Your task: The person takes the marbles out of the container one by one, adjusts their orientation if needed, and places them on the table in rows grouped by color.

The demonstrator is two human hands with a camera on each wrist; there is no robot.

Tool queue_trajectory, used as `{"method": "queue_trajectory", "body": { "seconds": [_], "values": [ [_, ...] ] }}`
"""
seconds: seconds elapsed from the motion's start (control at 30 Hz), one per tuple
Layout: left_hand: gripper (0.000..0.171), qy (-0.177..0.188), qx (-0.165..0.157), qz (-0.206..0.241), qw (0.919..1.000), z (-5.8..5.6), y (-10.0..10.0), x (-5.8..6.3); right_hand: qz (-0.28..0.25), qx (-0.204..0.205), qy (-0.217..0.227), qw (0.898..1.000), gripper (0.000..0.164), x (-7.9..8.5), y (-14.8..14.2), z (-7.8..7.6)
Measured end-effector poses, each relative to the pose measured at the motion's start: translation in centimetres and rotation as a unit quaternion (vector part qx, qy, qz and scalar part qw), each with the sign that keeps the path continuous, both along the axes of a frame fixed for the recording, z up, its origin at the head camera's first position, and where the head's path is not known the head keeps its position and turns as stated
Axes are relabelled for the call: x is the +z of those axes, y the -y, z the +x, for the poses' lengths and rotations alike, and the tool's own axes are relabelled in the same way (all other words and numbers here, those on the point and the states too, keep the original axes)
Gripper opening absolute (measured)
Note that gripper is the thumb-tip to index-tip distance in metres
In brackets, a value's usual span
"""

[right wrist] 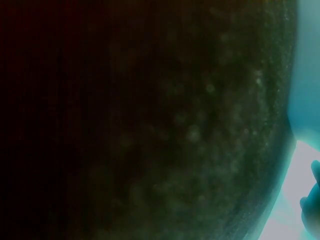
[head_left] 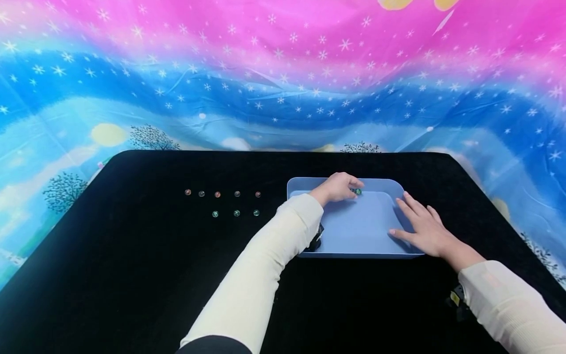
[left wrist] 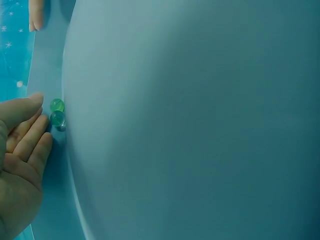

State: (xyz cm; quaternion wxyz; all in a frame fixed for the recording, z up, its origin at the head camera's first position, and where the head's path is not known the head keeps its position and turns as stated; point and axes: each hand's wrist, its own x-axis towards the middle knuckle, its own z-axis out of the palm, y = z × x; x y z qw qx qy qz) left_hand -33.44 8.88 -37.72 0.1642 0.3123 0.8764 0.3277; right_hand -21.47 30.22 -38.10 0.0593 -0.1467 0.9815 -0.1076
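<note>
In the head view, my left hand (head_left: 338,188) reaches into the blue tray (head_left: 362,228) at its far side. Small glass marbles (head_left: 358,191) lie right at its fingertips. The left wrist view shows a bright green marble (left wrist: 57,104) and a teal marble (left wrist: 57,118) bunched by the tray wall, with part of another below. The thumb (left wrist: 22,111) and fingers of that hand are extended beside them, not closed round any. My right hand (head_left: 422,226) rests with spread fingers on the tray's right rim; only a dark sliver of it (right wrist: 312,210) shows in the right wrist view.
On the black tabletop (head_left: 132,255), left of the tray, several reddish and clear marbles (head_left: 217,194) form a row, with three green marbles (head_left: 236,213) in a nearer row. A patterned pink and blue cloth (head_left: 265,73) hangs behind the table.
</note>
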Motion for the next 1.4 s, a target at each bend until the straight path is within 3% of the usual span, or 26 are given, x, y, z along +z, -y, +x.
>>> {"method": "queue_trajectory", "body": {
  "seconds": [0.17,0.4,0.63,0.87,1.17,1.4],
  "values": [
    [0.037,-0.007,0.001,-0.016,0.9998,0.3,-0.1,0.1,-0.001,0.002,-0.004,1.000,0.088,0.0,-0.1,0.1],
    [0.034,-0.053,-0.005,-0.050,0.9973,0.6,-0.2,0.2,-0.006,0.006,-0.009,1.000,0.087,-0.1,-0.2,0.3],
    [0.030,-0.115,0.005,-0.085,0.9897,1.2,-0.4,0.4,-0.007,0.011,-0.004,1.000,0.087,0.0,-0.4,0.3],
    [0.029,-0.108,0.027,-0.099,0.9888,1.6,-0.3,0.3,-0.008,0.014,-0.008,1.000,0.087,-0.1,-0.5,0.4],
    [0.027,-0.120,0.020,-0.122,0.9850,1.6,-0.2,0.6,-0.004,0.014,-0.011,1.000,0.087,-0.1,-0.6,0.4],
    [0.022,-0.089,0.055,-0.088,0.9906,1.5,0.1,0.9,-0.010,0.014,-0.019,1.000,0.086,-0.2,-0.7,0.5]
  ]
}}
